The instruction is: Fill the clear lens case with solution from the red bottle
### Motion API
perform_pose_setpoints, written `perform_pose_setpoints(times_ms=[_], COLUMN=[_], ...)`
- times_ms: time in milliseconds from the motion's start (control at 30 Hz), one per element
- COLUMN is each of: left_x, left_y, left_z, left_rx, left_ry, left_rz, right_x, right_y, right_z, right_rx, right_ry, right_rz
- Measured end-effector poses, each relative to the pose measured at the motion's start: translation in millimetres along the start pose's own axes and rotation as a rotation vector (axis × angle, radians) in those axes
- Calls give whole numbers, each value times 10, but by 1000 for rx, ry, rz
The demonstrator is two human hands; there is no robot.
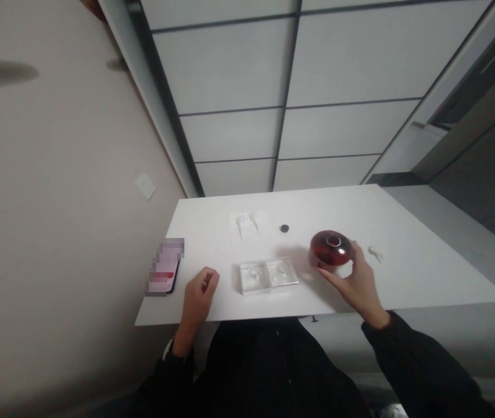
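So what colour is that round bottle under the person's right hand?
Dark, glossy red bottle, with a pale ring at its top opening; the head view shows it, right hand against its side.

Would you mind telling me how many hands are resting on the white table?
2. The left hand rests curled near the table's front edge, beside the phone; the right hand touches the red round container.
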State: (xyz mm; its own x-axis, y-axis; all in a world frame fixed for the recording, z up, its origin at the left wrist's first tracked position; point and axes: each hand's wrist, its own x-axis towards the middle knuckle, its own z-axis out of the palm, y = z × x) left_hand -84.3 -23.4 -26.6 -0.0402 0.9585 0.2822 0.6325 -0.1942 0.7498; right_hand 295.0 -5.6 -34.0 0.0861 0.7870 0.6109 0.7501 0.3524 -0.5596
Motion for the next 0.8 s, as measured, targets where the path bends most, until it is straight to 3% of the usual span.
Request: perform_pose_setpoints(times_ms=[133,300,500,700,800], left_x=[77,290,413,442,508], left_y=[213,576,862,863,811], left_z=[-3,160,444,521,518], left_rx=[-3,52,227,211,189], left_ry=[-47,-343,-487,-528,-517], left_rz=[124,333,336,253,247], right_x=[-161,-188,-113,-9,-84], right_y=[79,114,203,145,74], right_z=[176,299,476,531,404], right_rx=[161,306,353,344,255], right_ry=[-33,-83,-136,-196,-59], right_rz=[260,392,332,243,187])
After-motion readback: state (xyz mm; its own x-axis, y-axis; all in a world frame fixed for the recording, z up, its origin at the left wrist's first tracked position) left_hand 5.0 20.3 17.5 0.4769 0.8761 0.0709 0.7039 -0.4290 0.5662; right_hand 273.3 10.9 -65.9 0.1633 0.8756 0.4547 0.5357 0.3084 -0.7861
